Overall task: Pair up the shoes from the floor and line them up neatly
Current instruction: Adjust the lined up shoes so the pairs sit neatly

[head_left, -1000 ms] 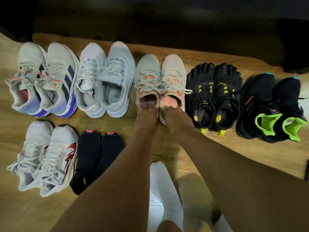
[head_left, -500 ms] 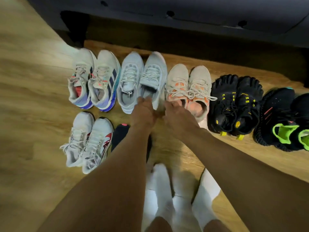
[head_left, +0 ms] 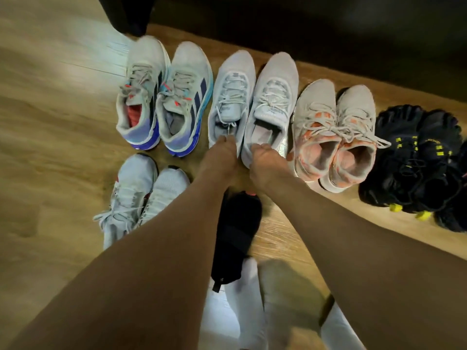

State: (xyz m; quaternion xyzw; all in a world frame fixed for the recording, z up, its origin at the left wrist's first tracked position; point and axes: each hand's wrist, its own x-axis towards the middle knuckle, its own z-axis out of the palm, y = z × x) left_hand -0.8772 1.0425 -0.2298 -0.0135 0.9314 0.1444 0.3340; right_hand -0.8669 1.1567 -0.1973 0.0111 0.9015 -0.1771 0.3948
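Both hands grasp heels: left hand left grey shoe, right hand right grey shoe; toes point away.

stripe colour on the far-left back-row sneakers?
Dark navy stripes on the grey sneakers, over a blue-purple sole; clearest in the head view.

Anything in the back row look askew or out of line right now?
Mostly tidy. The pale grey pair in the middle is the odd one: its two shoes splay apart at the toes, and both hands, left and right, grip its heels. The coral pair beside it sits angled, laces trailing right.
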